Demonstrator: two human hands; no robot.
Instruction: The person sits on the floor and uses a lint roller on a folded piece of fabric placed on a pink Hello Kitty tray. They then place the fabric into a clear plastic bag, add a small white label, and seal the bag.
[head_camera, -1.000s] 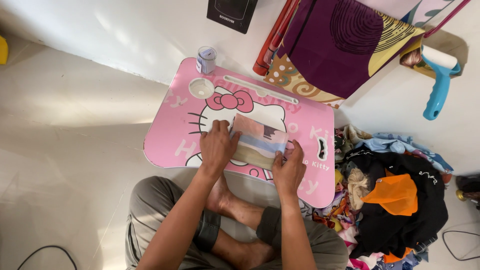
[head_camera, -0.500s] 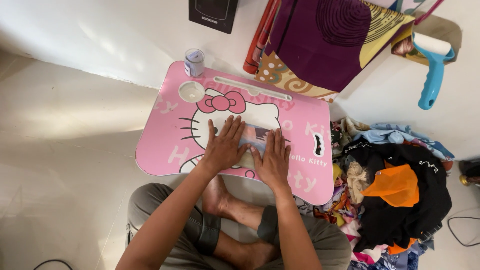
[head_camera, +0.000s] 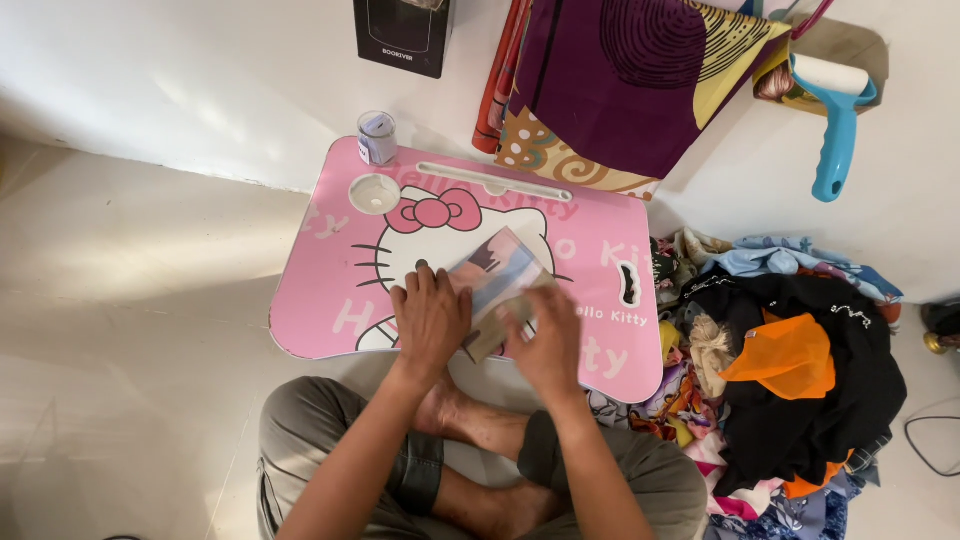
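A small folded piece of patterned cloth, in pink, blue and brown, lies on a pink lap table with a cartoon cat print. My left hand lies flat on the cloth's left part and the table. My right hand has its fingers curled on the cloth's lower right edge. I sit cross-legged on the floor behind the table, bare feet under it.
A small clear jar stands at the table's far left corner, beside a round cup recess. A heap of clothes lies to the right. Purple and yellow fabrics, a blue lint roller and a black box rest against the white wall.
The cloth has been turned from lying level to lying at an angle. My left hand has shifted left on it, and my right hand has dropped to its lower right edge.
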